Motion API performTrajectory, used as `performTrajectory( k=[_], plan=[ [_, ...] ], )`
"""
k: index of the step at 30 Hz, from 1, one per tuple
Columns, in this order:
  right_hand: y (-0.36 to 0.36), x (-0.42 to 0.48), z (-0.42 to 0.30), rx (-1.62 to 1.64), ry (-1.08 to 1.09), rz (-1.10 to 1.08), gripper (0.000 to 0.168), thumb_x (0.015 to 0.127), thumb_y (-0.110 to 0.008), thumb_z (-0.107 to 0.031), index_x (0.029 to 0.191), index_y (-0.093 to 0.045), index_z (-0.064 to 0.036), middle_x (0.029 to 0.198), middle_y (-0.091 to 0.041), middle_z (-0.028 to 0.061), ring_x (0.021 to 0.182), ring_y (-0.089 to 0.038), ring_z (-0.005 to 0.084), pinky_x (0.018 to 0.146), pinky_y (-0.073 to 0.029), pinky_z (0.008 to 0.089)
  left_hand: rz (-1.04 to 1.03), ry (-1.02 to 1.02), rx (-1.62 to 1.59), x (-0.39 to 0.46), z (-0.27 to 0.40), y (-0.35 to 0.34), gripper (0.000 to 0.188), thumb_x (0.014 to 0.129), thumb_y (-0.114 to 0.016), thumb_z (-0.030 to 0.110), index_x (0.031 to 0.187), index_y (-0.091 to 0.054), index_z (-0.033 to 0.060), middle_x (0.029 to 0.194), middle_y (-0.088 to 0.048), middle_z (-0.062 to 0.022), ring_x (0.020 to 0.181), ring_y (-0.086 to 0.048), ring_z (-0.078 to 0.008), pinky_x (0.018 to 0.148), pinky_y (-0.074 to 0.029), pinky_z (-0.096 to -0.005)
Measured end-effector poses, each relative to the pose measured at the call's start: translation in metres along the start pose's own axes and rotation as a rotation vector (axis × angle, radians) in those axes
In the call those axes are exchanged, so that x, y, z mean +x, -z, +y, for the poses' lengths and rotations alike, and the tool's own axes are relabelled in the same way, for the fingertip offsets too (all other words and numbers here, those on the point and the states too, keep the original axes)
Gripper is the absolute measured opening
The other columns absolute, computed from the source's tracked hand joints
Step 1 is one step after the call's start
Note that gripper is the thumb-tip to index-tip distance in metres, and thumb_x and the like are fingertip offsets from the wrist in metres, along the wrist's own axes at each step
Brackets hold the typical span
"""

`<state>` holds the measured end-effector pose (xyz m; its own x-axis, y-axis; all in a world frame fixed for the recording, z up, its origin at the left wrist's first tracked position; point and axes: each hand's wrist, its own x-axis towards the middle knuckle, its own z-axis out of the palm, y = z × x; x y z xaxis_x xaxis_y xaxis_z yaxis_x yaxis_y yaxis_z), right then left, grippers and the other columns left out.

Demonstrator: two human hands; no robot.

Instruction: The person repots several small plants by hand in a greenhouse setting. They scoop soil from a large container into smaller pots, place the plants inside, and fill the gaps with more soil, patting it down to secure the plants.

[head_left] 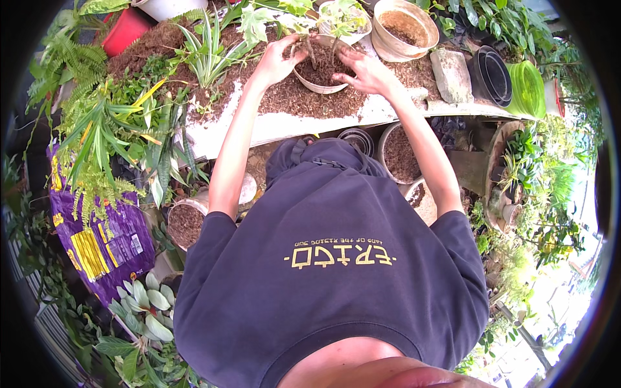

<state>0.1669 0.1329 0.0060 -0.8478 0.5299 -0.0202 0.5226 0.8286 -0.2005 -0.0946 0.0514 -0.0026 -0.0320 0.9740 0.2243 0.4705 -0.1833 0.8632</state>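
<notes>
A round, pale plastic pot [320,88] filled with brown soil stands on the white tabletop before me. Two thin stems [311,52] with lobed green leaves [342,22] rise from its soil. My left hand [279,63] is at the pot's left rim, its thumb over the soil and its fingers reaching toward the back; whether it grips anything is unclear. From the right, my right hand [361,69] reaches over the rim, fingers apart and touching or just above the soil by the right stem. Some of its fingertips are hard to make out.
Loose soil [310,104] covers much of the white table [218,131]. A spider plant [208,53] stands left. To the right are a beige pot [405,29], a stone block [451,75], black pots [490,75] and a green pot [526,89]. A soil-filled pot [400,153] sits below the table edge.
</notes>
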Motion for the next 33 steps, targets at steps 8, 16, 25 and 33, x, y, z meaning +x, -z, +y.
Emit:
performTrajectory(
  k=[8, 16, 25, 33],
  plan=[
    [-0.012, 0.007, 0.002, -0.181, 0.228, 0.026, 0.072, 0.094, -0.043, -0.059, 0.134, -0.050, 0.000, 0.142, -0.048, 0.0154, 0.137, -0.038, 0.0325, 0.117, -0.027, 0.0419, -0.453, -0.223, 0.761, 0.006, -0.009, -0.014, 0.082, 0.083, -0.050, 0.073, 0.148, -0.037, 0.0237, 0.148, -0.042, -0.0089, 0.141, -0.033, -0.0216, 0.119, -0.012, -0.0506],
    [-0.002, 0.012, -0.006, -0.094, 0.117, -0.077, 0.071, 0.095, -0.042, -0.058, 0.135, -0.049, 0.001, 0.133, -0.055, 0.0190, 0.119, -0.056, 0.0323, 0.104, -0.043, 0.0421, -0.485, -0.179, 0.933, 0.020, -0.009, -0.027, 0.095, 0.082, -0.032, 0.083, 0.150, -0.032, 0.0158, 0.153, -0.033, -0.0126, 0.144, -0.028, -0.0247, 0.119, -0.008, -0.0517],
    [-0.013, 0.002, -0.007, -0.188, 0.190, 0.056, 0.087, 0.087, -0.048, -0.066, 0.138, -0.043, 0.004, 0.142, -0.046, 0.0200, 0.113, -0.060, 0.0340, 0.093, -0.052, 0.0405, -0.479, -0.190, 1.021, 0.011, -0.009, -0.019, 0.097, 0.083, -0.036, 0.081, 0.148, -0.034, 0.0088, 0.151, -0.038, -0.0095, 0.143, -0.030, -0.0204, 0.120, -0.007, -0.0504],
    [-0.009, -0.022, -0.017, -0.149, 0.046, -0.070, 0.086, 0.082, -0.057, -0.067, 0.136, -0.049, -0.001, 0.141, -0.049, 0.0171, 0.127, -0.050, 0.0355, 0.103, -0.044, 0.0436, -0.501, -0.100, 1.012, -0.023, 0.018, -0.011, 0.087, 0.089, -0.034, 0.074, 0.141, -0.045, 0.0045, 0.148, -0.043, -0.0112, 0.142, -0.033, -0.0218, 0.120, -0.004, -0.0513]
  ],
)
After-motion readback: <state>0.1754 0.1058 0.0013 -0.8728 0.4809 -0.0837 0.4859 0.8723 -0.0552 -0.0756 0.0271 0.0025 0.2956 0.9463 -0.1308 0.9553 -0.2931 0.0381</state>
